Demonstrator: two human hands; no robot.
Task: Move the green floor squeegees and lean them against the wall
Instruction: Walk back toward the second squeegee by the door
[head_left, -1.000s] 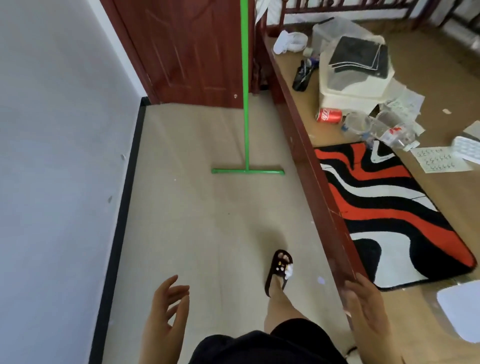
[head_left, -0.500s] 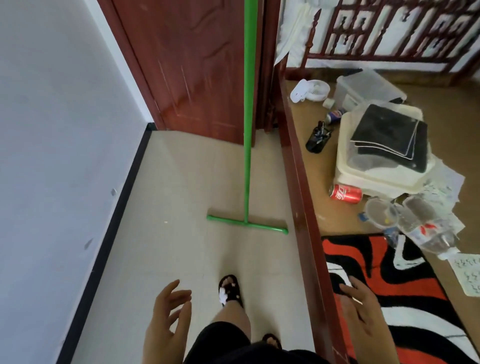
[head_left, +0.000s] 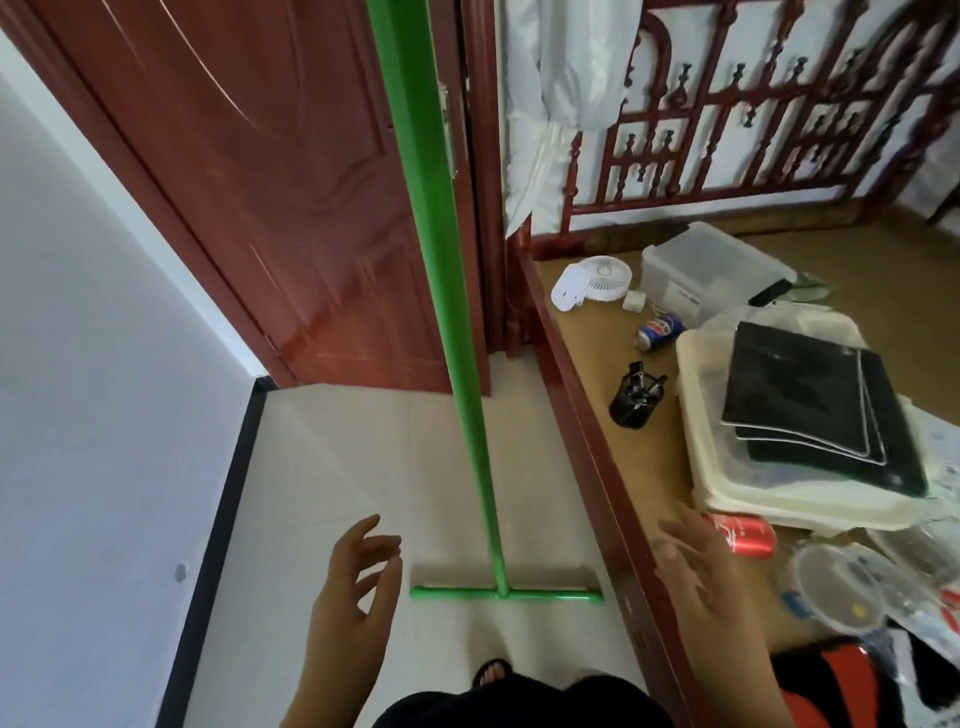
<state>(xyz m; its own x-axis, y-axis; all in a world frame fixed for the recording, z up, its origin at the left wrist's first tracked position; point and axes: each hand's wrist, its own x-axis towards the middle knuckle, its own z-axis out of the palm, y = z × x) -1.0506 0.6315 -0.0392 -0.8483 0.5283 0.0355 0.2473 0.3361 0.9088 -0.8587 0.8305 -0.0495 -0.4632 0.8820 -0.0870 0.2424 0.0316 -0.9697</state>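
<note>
Both my hands are empty, fingers spread: left hand (head_left: 358, 587) over bare floor (head_left: 332, 457), right hand (head_left: 711, 582) over the bed frame edge (head_left: 587, 426). The green squeegee (head_left: 470, 441) stands between them, way closer than a second ago, its handle up against the door (head_left: 270, 208).

pale tiled floor (head_left: 322, 467), green squeegee (head_left: 506, 594) standing on it

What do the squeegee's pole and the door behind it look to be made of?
The green squeegee pole looks like painted metal or plastic tube: smooth, even colour, soft sheen; which one cannot be told. The door looks like dark red wood or wood-look veneer with a glossy lacquer, given its carved panel lines and bright reflections.
</note>
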